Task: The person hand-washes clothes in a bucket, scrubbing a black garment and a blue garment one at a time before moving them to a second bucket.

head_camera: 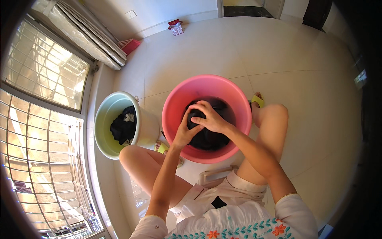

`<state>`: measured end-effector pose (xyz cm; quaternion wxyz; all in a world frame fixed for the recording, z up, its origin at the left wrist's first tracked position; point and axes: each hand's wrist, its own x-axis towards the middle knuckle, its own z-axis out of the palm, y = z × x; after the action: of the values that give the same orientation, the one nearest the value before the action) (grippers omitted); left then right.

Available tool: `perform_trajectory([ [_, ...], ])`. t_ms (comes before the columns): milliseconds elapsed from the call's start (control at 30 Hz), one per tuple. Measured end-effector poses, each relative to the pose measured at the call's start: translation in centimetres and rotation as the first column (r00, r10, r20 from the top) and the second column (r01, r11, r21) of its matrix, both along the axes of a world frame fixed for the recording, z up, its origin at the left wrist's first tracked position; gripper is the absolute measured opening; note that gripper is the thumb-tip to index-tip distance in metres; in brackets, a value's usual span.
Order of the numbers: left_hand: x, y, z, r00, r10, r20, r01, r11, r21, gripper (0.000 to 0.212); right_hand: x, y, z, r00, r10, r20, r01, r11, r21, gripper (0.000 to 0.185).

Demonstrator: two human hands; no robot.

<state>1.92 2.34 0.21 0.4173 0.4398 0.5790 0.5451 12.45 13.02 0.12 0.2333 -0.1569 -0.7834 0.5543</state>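
Note:
Between my knees stands a round pink plastic basin [173, 89] with dark wet cloth in its bottom. A bunched part of the black cloth [195, 115] bulges up between my two hands. My left hand [187, 131] curves around its left side, thumb pointing right. From the right, my right hand [212, 118] cups the same bunch, its fingertips meeting those of the left near the top. The thumbs come close together in front. Dark liquid seems to surround the cloth, and its exact garment shape cannot be made out.
A pale green bucket [103, 104] at the left holds more black clothing [122, 125]. Beyond it are a barred window [41, 149] and a gathered curtain [89, 35]. A low stool [215, 176] shows beneath me. A small red-and-white box [176, 28] stands by the far wall.

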Motion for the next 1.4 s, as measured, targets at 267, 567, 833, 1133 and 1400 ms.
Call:
perform_trajectory([
  [267,-2.4,-0.6,3.0,0.696,0.287,0.658,-0.314,0.946,-0.080,0.017,1.4,0.6,-1.6,0.916,0.209,0.343,-0.214,0.977,-0.026,0.080],
  [567,-2.8,-1.1,1.3,0.296,0.160,0.942,-0.226,0.970,-0.093,0.051,0.8,0.1,-1.7,0.962,-0.265,0.060,0.267,0.964,-0.019,0.039],
  [833,0.4,1.1,-5.5,0.311,0.456,0.834,-0.067,0.886,-0.460,0.053,0.4,-3.2,2.1,0.971,-0.203,0.123,0.185,0.972,0.143,0.045],
  [1133,1.2,1.7,-8.6,0.342,0.275,0.899,-0.129,0.961,-0.245,0.040,-1.2,-4.7,0.8,0.950,-0.282,-0.131,0.303,0.749,0.589,0.023],
  [1400,2.0,2.5,-5.6,0.362,0.461,0.810,-0.164,0.887,-0.432,0.028,-0.6,-1.8,-0.3,0.941,-0.319,0.113,0.252,0.883,0.396,0.021],
])
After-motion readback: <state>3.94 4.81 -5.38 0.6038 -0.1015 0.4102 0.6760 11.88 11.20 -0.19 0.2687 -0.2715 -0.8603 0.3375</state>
